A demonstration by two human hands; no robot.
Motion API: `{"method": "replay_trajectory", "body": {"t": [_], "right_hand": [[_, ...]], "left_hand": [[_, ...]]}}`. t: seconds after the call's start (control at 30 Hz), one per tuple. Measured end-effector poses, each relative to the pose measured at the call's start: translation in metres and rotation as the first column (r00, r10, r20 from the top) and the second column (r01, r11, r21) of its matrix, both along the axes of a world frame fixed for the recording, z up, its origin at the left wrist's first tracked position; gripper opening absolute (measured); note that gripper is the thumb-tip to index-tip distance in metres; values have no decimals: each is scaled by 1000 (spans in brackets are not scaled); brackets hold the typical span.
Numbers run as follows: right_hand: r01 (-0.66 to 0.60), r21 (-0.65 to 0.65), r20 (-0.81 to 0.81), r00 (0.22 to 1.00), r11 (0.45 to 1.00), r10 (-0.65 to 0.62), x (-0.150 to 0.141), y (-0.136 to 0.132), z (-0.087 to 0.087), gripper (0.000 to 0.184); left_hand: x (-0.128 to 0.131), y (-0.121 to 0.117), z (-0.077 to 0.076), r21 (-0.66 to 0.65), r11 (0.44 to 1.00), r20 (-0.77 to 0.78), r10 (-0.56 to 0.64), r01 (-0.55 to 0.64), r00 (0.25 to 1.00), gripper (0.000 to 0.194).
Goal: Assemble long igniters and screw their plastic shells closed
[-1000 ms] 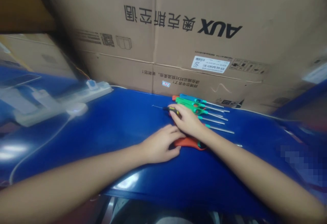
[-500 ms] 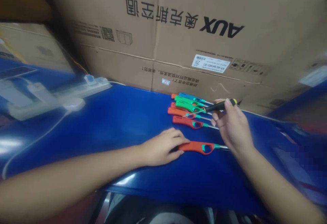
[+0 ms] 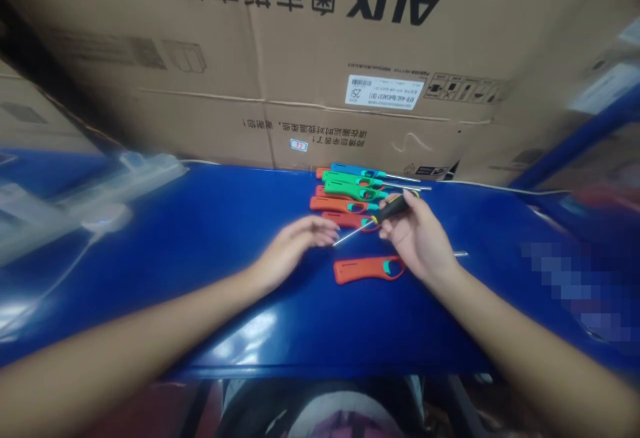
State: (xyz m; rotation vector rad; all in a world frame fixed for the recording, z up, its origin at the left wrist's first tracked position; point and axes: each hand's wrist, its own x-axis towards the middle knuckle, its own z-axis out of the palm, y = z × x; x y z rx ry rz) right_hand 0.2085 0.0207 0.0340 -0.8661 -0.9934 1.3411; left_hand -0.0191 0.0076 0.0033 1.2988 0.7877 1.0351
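My right hand (image 3: pixel 423 235) is closed around the black and yellow handle of a screwdriver (image 3: pixel 390 210). Its thin metal shaft slants down to the left, over the blue table. Close to the screwdriver's tip is my left hand (image 3: pixel 295 241), fingers stretched out and slightly bent, holding nothing. Below both hands lies a single orange lighter (image 3: pixel 360 270) with a long metal nozzle, partly hidden by my right hand. Behind them several more long-nozzled lighters are grouped, among them a blue lighter (image 3: pixel 345 169), a green lighter (image 3: pixel 345 188) and an orange lighter (image 3: pixel 330 204).
A large brown cardboard box (image 3: pixel 300 78) stands upright along the back of the blue table (image 3: pixel 210 305). At the left lies a white power strip (image 3: pixel 145 178) with plugs and a white cable (image 3: pixel 60 285). The table's front edge runs just before my lap.
My left hand has let go of the lone orange lighter and risen toward the screwdriver's tip. The screwdriver in my right hand has come lower and tilted more steeply. The view has shifted.
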Motion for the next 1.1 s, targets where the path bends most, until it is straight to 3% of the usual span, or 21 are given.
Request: {"method": "replay_trajectory", "body": {"t": [0.07,0.17,0.43,0.57,0.77,0.9,1.1], "right_hand": [[-83,31,68,994,996,81,-8,-9,0,30],[-189,54,150,972,980,179,-18,-21,-2,30],[-282,79,262,931,956,253,-23,-28,-7,29],[-217,140,242,954,966,179,-19,-26,-6,26],[-12,232,178,984,973,-30,-7,-20,3,20],[76,302,143,982,950,-124,-1,-19,9,14],[130,339,168,966,932,-196,1,-20,11,13]], "left_hand": [[0,4,2,-147,988,164,63,-38,984,26],[-2,7,4,-265,964,289,119,-40,950,31],[-2,5,7,-268,963,293,105,-24,950,32],[-2,5,8,-243,970,278,99,-30,955,29],[-1,5,6,-223,974,236,89,-35,968,24],[-1,4,1,-183,982,91,63,-46,994,24],[-1,1,-1,-70,998,-121,-4,-4,993,39]]}}
